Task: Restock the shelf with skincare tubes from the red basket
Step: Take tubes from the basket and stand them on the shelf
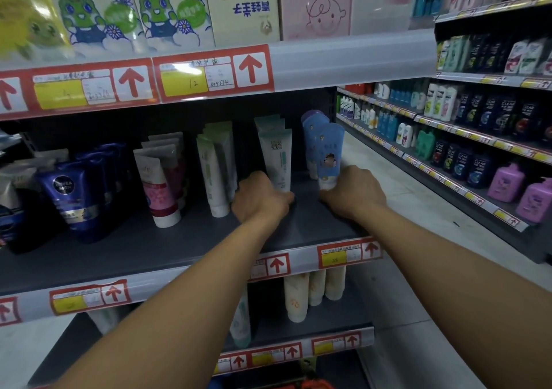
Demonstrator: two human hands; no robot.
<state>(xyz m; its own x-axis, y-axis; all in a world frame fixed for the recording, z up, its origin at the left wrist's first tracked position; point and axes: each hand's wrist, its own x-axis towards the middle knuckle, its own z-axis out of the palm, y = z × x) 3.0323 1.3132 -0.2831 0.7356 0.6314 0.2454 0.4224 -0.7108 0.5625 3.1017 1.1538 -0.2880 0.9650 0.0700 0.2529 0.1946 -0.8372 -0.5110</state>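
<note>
Both my arms reach onto the dark middle shelf [167, 245]. My left hand [260, 199] grips the foot of an upright white tube with green print [276, 158], which has more of its kind behind it. My right hand [354, 191] holds the white cap end of a blue tube with a cartoon picture [330, 149], standing at the front of a row of blue tubes. A sliver of the red basket [313, 384] shows at the bottom edge, below the shelves.
Left along the same shelf stand pale green tubes [215, 173], pink-and-white tubes [158, 182] and dark blue Nivea Men tubes [71, 194]. Boxed baby products fill the shelf above. Cream tubes [297, 296] stand on the shelf below. An aisle of shampoo bottles [478, 125] runs to the right.
</note>
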